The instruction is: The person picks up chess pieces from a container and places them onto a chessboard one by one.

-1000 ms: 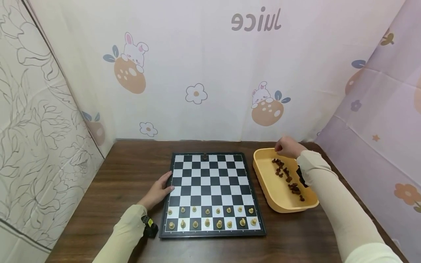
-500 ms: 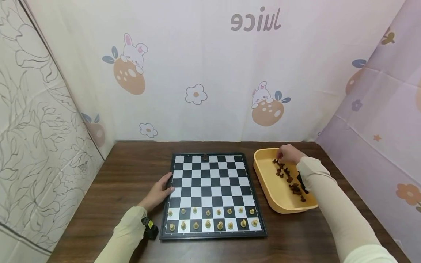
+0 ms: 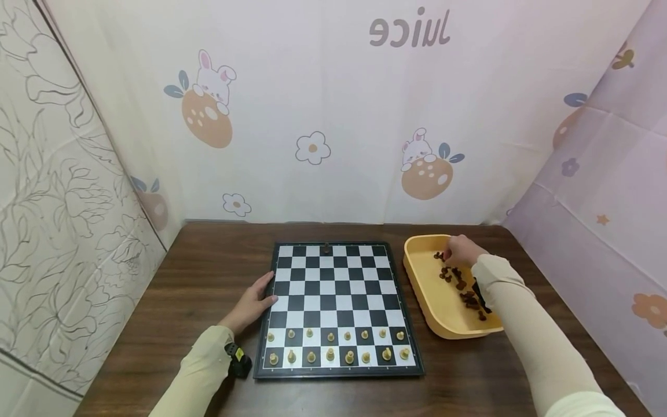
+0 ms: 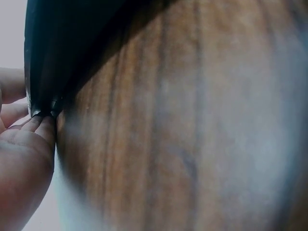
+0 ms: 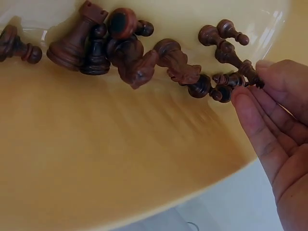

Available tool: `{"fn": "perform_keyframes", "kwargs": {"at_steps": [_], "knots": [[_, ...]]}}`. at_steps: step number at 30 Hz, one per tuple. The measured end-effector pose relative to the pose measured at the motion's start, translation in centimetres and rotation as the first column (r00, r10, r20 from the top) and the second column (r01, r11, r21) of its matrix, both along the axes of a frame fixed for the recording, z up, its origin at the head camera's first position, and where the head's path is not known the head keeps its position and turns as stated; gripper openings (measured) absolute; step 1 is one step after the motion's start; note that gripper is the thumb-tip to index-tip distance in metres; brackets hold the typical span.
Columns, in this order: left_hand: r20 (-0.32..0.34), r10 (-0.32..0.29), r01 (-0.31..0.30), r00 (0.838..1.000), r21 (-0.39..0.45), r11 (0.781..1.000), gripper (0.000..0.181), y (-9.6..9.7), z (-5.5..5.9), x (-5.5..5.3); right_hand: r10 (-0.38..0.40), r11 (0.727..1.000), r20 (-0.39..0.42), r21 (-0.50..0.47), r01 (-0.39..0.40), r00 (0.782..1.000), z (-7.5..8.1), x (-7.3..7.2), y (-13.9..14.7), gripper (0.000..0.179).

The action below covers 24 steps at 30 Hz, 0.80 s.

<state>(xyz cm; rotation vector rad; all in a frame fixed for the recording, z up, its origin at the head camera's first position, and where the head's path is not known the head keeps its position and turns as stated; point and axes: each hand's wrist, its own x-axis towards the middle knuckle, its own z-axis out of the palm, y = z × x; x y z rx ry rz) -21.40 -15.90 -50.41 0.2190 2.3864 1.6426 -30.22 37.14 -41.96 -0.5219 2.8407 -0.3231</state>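
Note:
A black-framed chessboard [image 3: 333, 289] lies on the table, with light pieces in two rows along its near side and one dark piece [image 3: 326, 248] at its far edge. My left hand [image 3: 250, 307] holds the board's left edge, thumb over the top; the left wrist view shows fingers [image 4: 41, 127] at the dark edge. Inside the yellow tray [image 3: 432, 307], my right hand [image 3: 462, 252] reaches among dark brown chess pieces. In the right wrist view, thumb and fingertips pinch a dark chess piece [image 5: 249, 72], its end partly hidden by the fingers.
Other dark pieces lie loose in the tray, among them a rook [image 5: 79, 38] and knights [image 5: 137, 67]. The tray stands right of the board on the brown wooden table [image 3: 219, 260]. A patterned cloth [image 3: 312, 87] hangs behind the table.
My right hand has come down from the tray's far rim to the pieces inside, and its fingers have closed on one. My left hand stays at the board's edge.

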Motion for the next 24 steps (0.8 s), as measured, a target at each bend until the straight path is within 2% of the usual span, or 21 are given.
{"fn": "perform_keyframes", "kwargs": {"at_steps": [10,19,24], "knots": [[0.006,-0.001,0.001,1.0,-0.008,1.0,0.064,-0.02,-0.24,-0.21,0.002,1.0,0.013,-0.007,-0.002,1.0,0.52,0.67,-0.19,0.015],[0.005,0.0,0.0,1.0,-0.015,1.0,0.064,0.02,-0.37,-0.21,0.0,1.0,-0.015,0.003,0.0,1.0,0.4,0.63,-0.24,0.012],[0.01,0.005,-0.005,1.0,-0.016,1.0,0.064,0.04,-0.23,-0.2,-0.012,1.0,0.008,-0.004,0.012,1.0,0.35,0.34,-0.08,0.014]]}}
